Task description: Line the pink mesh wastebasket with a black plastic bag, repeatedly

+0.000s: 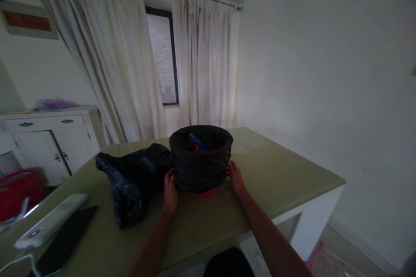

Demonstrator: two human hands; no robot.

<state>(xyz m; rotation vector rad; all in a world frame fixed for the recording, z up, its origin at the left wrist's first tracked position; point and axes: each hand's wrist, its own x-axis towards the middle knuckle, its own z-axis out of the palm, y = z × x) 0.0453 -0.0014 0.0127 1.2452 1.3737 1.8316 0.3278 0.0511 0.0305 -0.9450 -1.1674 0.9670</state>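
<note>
A round trash bin (200,171) lined with a black bag stands upright on the table, the bag folded down over its rim and outside. A sliver of pink base (208,191) shows below the bag. Inside lies a blue item with a red mark (197,143), its kind unclear. My left hand (170,191) presses against the bin's left side, its fingers partly behind it. On the right side, my right hand (235,176) holds the bin with bent fingers. A crumpled black plastic bag (139,177) lies on the table, just left of the bin and my left hand.
The greenish table (279,173) has its right edge near a bare wall. At the left front lie a white power strip-like device (52,218) with a cable and a dark flat phone-like object (66,242). A white cabinet (48,143) and a red container (19,194) stand beyond.
</note>
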